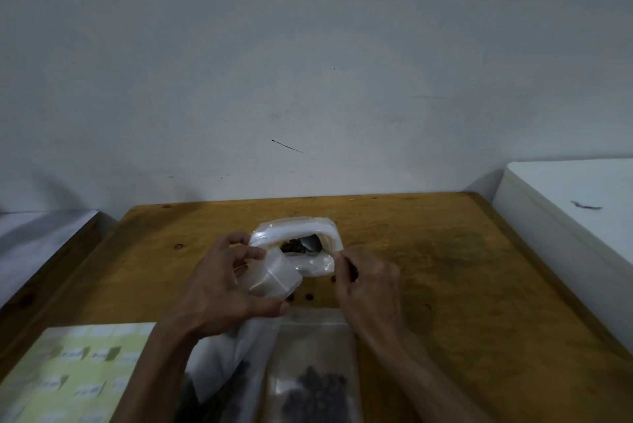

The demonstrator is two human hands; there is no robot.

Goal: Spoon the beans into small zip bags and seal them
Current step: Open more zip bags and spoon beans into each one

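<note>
The left hand [219, 285] has its fingers curled round a small clear zip bag [274, 277], thumb and forefinger pinching its upper edge so that its mouth tips toward the big bag [298, 234] just behind it. The right hand [366, 282] is curled round the handle of a spoon [310, 243], whose metal bowl reaches inside the open mouth of the big bag and lies next to a dark heap of beans [290, 247] in there; whether the spoon carries any beans cannot be told. The big bag is white, its rim rolled down into a thick ring, and it stands on the wooden table [445, 268] touching the small bag. A few loose beans [309, 295] lie on the wood just nearer than the big bag, between the two hands. Nearer still, under the wrists, a flat clear filled bag [315, 371] rests on the table with dark beans in its lower part, and left of it lies another clear bag [222, 364], partly hidden by the left forearm, its contents blurred. Farther left of that is a pale green label sheet [78, 374] at the near corner of the table. Right of the table stands a white cabinet [582, 217], and behind the big bag rises a grey wall [308, 63]
</note>
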